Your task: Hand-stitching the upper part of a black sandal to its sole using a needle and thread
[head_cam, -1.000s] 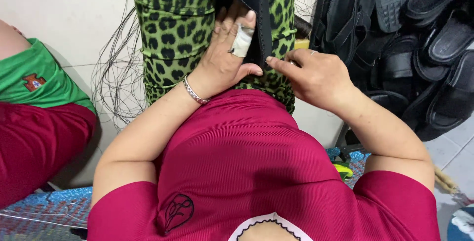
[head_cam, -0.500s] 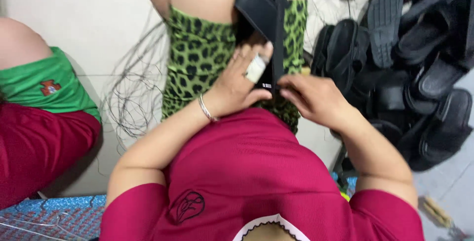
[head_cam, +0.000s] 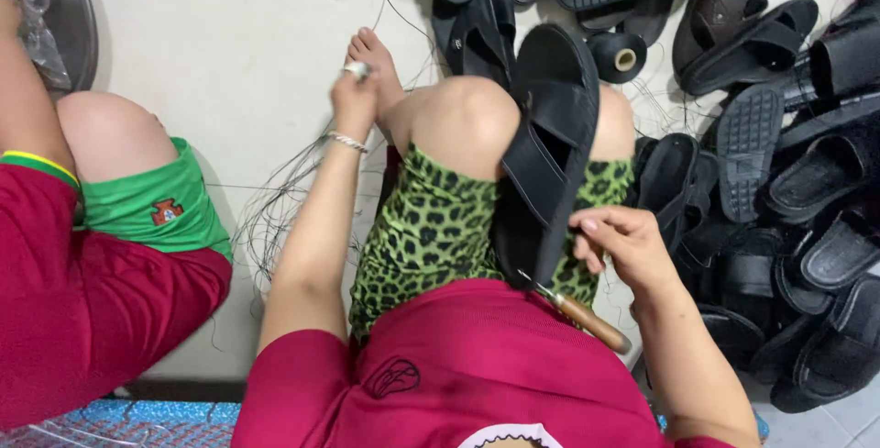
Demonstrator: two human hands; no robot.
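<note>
Black sandal (head_cam: 550,145) between knees, just above right hand (head_cam: 623,246) clamped on awl (head_cam: 577,310); left hand (head_cam: 356,90) fisted.

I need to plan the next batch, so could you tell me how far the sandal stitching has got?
Done: cannot tell how many in the sandal pile are finished. In hand: one black sandal lies on the knees; the left hand is raised, pinching something small near the loose threads, while the right hand holds a wooden-handled awl at the sandal's lower edge. Left: this sandal is not yet set aside.

Sandal (head_cam: 550,150) on the lap between the knees, sandal pile (head_cam: 788,164) right, thread spool (head_cam: 619,55) behind
</note>
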